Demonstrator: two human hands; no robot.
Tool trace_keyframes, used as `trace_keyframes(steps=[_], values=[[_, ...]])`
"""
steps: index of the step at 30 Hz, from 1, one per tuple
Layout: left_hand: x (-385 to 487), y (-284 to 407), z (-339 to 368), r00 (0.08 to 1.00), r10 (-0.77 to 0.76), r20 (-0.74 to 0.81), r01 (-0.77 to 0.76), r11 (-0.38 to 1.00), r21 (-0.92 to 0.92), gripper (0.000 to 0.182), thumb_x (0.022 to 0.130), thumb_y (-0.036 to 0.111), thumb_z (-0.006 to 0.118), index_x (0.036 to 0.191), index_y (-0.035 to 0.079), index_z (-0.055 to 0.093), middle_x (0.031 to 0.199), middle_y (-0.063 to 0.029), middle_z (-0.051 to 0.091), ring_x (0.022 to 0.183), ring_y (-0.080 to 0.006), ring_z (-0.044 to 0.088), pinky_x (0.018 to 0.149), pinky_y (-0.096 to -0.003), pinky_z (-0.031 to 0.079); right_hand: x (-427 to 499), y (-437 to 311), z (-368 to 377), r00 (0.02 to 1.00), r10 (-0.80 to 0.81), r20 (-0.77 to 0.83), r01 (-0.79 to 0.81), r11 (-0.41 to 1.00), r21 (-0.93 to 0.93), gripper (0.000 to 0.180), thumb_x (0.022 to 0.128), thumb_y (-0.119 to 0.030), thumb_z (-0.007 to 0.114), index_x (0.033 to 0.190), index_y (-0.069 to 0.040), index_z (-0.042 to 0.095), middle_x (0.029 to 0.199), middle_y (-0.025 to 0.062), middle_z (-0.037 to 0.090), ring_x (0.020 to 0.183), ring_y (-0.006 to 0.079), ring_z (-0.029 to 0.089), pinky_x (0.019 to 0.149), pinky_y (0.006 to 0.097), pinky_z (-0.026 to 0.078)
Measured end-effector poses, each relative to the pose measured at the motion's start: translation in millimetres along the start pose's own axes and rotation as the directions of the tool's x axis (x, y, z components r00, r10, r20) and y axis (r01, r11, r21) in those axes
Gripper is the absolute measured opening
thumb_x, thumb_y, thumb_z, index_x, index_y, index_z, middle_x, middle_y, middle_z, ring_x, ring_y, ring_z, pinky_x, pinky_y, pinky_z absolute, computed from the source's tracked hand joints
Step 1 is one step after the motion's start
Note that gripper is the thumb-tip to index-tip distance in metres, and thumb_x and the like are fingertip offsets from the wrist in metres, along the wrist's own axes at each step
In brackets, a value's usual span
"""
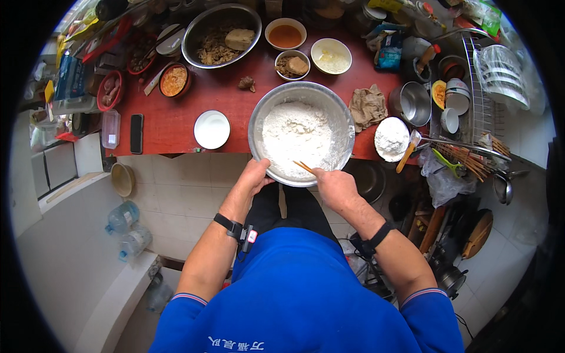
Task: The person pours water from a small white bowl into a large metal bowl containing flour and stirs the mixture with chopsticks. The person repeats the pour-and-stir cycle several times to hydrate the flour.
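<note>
A large steel mixing bowl (342, 115) sits at the front edge of the red table, partly jutting over it. White flour (296, 132) fills its bottom, with some lumps toward the far side. My left hand (256, 175) grips the bowl's near-left rim. In my right hand (335, 185) is a pair of wooden chopsticks (304, 167), their tips over the flour at the near side. To the left stands a white bowl (212, 129) with pale contents. On the right are a bowl of white powder (392, 139) and a crumpled brown cloth or paper (368, 107).
Behind stand a steel basin of brownish food (220, 48), a bowl of orange liquid (285, 36) and a small bowl with a brown lump (292, 65). A phone (137, 133) lies at left on the red table (172, 114). A steel pot (411, 105) and dish rack (483, 110) crowd the right.
</note>
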State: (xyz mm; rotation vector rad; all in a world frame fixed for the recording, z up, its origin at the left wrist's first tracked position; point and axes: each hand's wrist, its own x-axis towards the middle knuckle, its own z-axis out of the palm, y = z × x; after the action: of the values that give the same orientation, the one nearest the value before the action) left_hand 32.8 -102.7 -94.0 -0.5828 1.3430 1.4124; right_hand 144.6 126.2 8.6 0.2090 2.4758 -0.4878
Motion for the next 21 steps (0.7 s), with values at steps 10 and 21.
trace_keyframes(steps=[10,21], values=[[-8.6,-10.2,7.0,0.999,-0.026,-0.029,0.025,0.999,-0.032,0.045,0.111,0.021,0.049,0.149,-0.003,0.049,0.135,-0.0190,0.067,0.112,-0.0254,0.072,0.089,-0.0407,0.063,94.0,28.5,-17.1,0.991,-0.022,-0.128,0.045,0.982,0.183,0.037,0.104,-0.020,0.054,0.135,-0.018,0.074,0.107,0.0203,0.079,0.101,0.0398,0.075,0.090,0.0516,0.060],[-4.6,-12.7,7.3,0.998,-0.006,-0.057,0.003,0.999,-0.051,0.047,0.111,0.021,0.049,0.149,-0.005,0.048,0.132,-0.0213,0.069,0.109,-0.0286,0.073,0.085,-0.0422,0.064,16.8,40.0,-22.3,0.999,0.025,-0.025,-0.025,1.000,0.014,0.032,0.098,-0.011,0.057,0.125,-0.012,0.074,0.092,0.0211,0.078,0.092,0.0384,0.078,0.081,0.0516,0.062]])
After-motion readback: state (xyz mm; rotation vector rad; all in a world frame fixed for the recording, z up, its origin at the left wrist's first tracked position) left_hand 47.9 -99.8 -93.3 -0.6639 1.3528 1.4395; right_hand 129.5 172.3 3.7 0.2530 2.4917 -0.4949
